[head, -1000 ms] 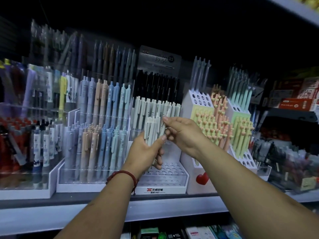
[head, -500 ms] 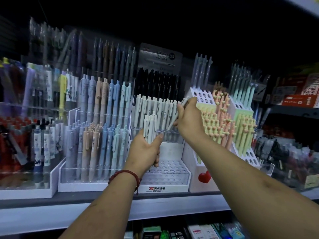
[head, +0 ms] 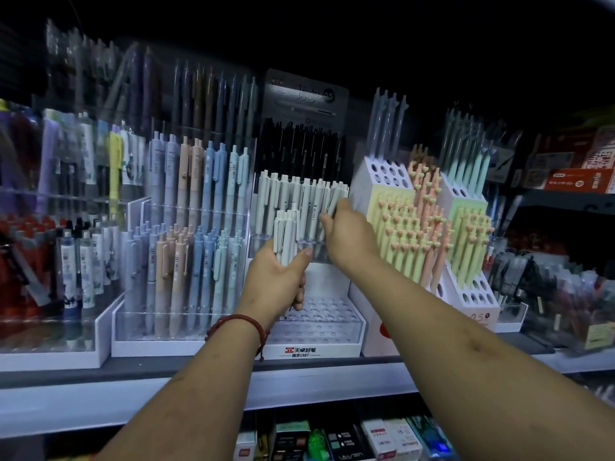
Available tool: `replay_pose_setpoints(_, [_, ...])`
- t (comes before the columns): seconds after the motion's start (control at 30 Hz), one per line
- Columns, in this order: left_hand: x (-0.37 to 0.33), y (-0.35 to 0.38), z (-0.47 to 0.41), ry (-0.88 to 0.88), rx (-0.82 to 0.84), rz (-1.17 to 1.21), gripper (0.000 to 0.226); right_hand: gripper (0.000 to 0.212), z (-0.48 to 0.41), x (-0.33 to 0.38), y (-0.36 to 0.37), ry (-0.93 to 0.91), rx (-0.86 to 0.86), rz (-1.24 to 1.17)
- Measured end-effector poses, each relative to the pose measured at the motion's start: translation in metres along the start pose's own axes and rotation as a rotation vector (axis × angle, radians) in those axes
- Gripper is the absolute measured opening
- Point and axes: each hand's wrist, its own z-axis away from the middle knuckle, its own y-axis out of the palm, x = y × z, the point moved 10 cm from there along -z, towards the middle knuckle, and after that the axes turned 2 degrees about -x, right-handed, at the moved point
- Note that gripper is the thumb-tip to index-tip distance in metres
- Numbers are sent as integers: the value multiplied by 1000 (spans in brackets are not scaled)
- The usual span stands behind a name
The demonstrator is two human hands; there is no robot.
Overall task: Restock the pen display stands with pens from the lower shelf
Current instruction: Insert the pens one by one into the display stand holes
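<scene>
The left hand (head: 276, 281) is gripping a bundle of pale pens (head: 286, 232), fingers curling tight round the barrels and the clip ends sticking up above the thumb, right in front of the clear tiered stand (head: 319, 322), whose front tier is showing its holes. Just to the right, the right hand (head: 346, 236) is pinching a single pale pen (head: 332, 202) between thumb and fingertips. That pen is tilting up against the right end of the stand's middle row of pens (head: 299, 197).

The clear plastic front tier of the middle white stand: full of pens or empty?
Empty where visible: the clear plastic front tier shows only rows of bare holes; the left hand, gripping pale grey pens, hides one corner.
</scene>
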Motion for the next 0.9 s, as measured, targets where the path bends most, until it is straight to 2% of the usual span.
replay_pose_setpoints(0.13, [-3,1,1,25,2,-20,24,27,-1,5,6,15,79,51])
replay_pose_setpoints(0.23, [-5,1,2,28,2,-15,24,25,-9,6,8,29,210,73])
replay_pose_setpoints(0.33, [-8,1,4,36,1,-19,33,23,-17,4,8,29,288,69])
replay_pose_setpoints(0.47, [-7,0,4,41,-6,-37,32,27,-21,-2,9,65,282,11])
replay_pose_setpoints(0.57, [-2,-1,0,24,-13,-23,21,25,-18,-2,10,70,271,4])
replay_pose_setpoints(0.7, [0,-1,-1,8,-19,-42,30,23,-8,-2,5,76,238,-27])
replay_pose_setpoints(0.77, [1,-1,-2,-1,-27,-50,39,17,3,3,-11,41,114,-110])
replay_pose_setpoints(0.83, [2,-2,-3,-5,-36,-63,47,16,22,11,-28,-16,5,-300])
replay_pose_setpoints(0.9, [2,0,-3,-2,-15,-67,48,12,38,19,-30,-20,59,-553])
